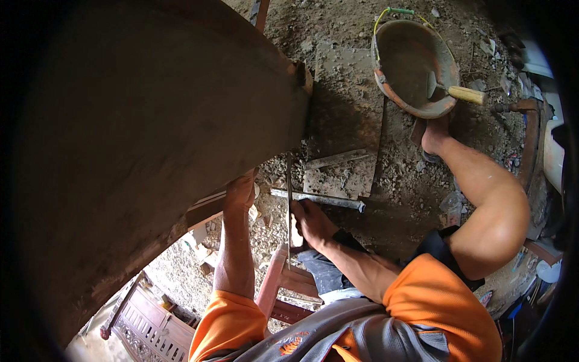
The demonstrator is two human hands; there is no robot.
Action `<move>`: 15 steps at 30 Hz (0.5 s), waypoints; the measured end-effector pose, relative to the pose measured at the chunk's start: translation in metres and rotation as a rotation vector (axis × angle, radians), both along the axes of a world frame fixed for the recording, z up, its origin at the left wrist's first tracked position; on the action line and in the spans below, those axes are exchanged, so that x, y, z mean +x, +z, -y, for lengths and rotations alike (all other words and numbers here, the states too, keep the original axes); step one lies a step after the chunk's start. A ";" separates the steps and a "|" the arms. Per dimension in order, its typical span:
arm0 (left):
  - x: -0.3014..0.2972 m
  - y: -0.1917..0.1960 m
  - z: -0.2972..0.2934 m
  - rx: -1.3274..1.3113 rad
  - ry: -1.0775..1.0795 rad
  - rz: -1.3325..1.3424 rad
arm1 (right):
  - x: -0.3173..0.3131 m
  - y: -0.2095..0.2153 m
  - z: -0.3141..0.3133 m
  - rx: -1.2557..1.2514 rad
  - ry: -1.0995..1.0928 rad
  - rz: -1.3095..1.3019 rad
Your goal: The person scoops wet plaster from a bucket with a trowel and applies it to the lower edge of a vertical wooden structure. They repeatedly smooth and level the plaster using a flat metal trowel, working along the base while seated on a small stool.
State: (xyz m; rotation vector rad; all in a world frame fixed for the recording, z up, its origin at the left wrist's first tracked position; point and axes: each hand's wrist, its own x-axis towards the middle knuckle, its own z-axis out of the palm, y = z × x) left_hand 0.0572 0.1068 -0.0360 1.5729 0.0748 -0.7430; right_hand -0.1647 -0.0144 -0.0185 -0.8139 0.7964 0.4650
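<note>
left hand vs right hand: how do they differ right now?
The left hand is pressed against the edge of the big curved wall, arm stretched out; the right hand sits lower and nearer the body, arm bent. The left hand holds no tool that I can see; the right hand grips a thin blade-like tool standing upright. Both are bare, and both arms come out of orange sleeves.

No packages, labels, signs or screens show anywhere here; the ground, the tools and the wall surface all appear bare of any such thing.
</note>
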 end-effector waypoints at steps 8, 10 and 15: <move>-0.003 0.029 0.027 0.163 -0.036 0.004 | 0.069 -0.053 0.021 0.141 -0.720 -0.127; -0.003 0.030 0.028 0.156 -0.014 -0.026 | 0.084 -0.040 0.024 0.028 -0.681 -0.030; 0.001 0.019 0.019 0.084 -0.077 -0.012 | 0.055 0.027 0.024 -0.361 -0.467 0.268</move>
